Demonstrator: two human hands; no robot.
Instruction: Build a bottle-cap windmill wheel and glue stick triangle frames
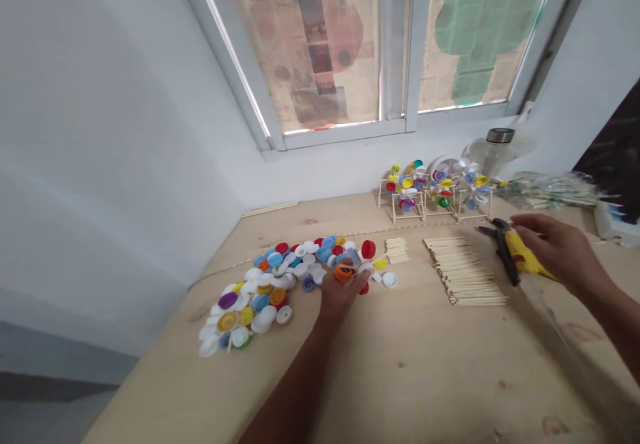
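Note:
My left hand (pixel 343 294) is closed around a small wheel of plastic bottle caps on thin sticks. An orange cap (pixel 344 271) shows at the fingers, with a red cap (pixel 369 249) and a yellow cap (pixel 381 265) at its outer ends. Over on the right, my right hand (pixel 555 244) grips the rear of a yellow and black glue gun (pixel 523 254), its nozzle pointing left. Between the hands lie a row of long sticks (pixel 467 274) and a small bundle of short sticks (pixel 397 251). A loose white cap (pixel 389 280) rests beside the wheel.
A spread of mixed bottle caps (pixel 267 291) covers the left of the wooden table (pixel 400 377). Finished-looking cap wheels on stick frames (pixel 435 194) stand by the wall. Behind them is a clear bottle (pixel 497 151); a plastic bag of sticks (pixel 555 189) lies at the back right.

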